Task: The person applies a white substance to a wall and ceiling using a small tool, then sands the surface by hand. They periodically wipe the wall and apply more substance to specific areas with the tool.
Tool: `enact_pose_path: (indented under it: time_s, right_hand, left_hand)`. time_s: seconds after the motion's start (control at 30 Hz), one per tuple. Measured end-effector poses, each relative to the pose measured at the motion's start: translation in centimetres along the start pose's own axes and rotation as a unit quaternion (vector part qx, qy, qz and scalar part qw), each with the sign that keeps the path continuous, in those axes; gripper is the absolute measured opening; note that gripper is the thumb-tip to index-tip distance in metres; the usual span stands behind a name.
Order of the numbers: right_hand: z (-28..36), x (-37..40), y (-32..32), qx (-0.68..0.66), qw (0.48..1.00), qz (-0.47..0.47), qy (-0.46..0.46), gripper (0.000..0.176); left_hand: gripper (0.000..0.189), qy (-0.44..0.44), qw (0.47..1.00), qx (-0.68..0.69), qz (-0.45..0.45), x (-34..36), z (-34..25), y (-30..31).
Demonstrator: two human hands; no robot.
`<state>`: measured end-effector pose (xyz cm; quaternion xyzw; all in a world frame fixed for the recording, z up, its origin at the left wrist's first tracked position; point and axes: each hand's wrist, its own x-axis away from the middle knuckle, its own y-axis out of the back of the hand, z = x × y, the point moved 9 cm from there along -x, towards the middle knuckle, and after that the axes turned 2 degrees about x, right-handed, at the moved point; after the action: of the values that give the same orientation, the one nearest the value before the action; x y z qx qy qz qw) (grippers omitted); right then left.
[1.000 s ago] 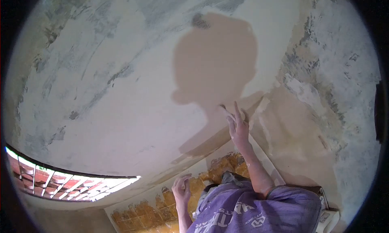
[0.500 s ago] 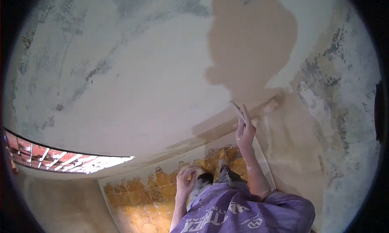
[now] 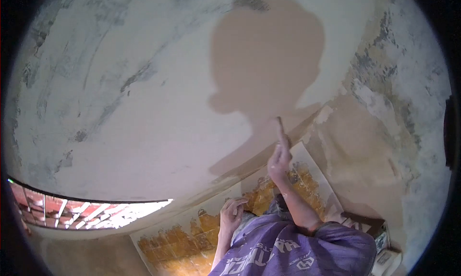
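My right hand (image 3: 280, 159) is raised in front of the pale plastered wall (image 3: 158, 127). Its fingers run along a thin, flat piece (image 3: 280, 127) with a dark tip, seen nearly edge-on; I cannot tell its kind. The tip overlaps the wall just under the shadow of a head. Whitish dust or plaster marks the hand and forearm. Lower down, close to my body, my left hand (image 3: 231, 214) is loosely bent with its fingers partly apart, and nothing shows in it.
Grey, rough patches cover the wall on the right (image 3: 418, 103). A barred window opening (image 3: 91, 211) lies at lower left. Below me is a stained yellow-brown tiled panel (image 3: 192, 233) with a pale border. A dark box (image 3: 367, 223) and a whitish object (image 3: 387, 262) stand at lower right.
My right hand has moved a little left and down, and the flat piece now points more upright. The view has shifted, bringing the box at lower right into sight.
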<state>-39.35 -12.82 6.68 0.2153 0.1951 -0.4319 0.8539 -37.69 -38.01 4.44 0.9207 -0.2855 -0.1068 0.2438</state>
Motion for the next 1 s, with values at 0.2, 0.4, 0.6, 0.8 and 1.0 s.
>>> enact_pose_path:
  time_s: [0.2, 0.4, 0.6, 0.8, 1.0]
  right_hand:
    - [6.0, 5.7, -14.3, 0.136, 0.960, 0.009, 0.243, 0.064]
    - [-4.5, 5.0, -14.4, 0.180, 0.983, -0.006, -0.028, 0.062]
    - [-9.0, 6.9, -11.1, -0.043, 0.941, -0.286, -0.176, 0.060]
    - [3.2, 10.5, -16.9, 0.047, 0.979, -0.141, -0.139, 0.063]
    - [-1.0, 11.3, -16.1, 0.084, 0.969, -0.228, -0.052, 0.065]
  left_hand:
    - [0.020, -0.027, 1.000, 0.011, 0.008, 1.2, 2.5, 6.4]
    - [0.019, -0.014, 1.000, 0.004, -0.006, 3.1, 6.8, 13.7]
    - [0.020, -0.020, 0.999, 0.014, 0.025, 4.7, 11.3, 16.9]
    - [0.018, -0.046, 0.996, 0.004, 0.074, 4.3, 12.7, 17.3]
    - [0.018, -0.082, 0.993, 0.028, 0.078, 2.9, 11.5, 18.2]
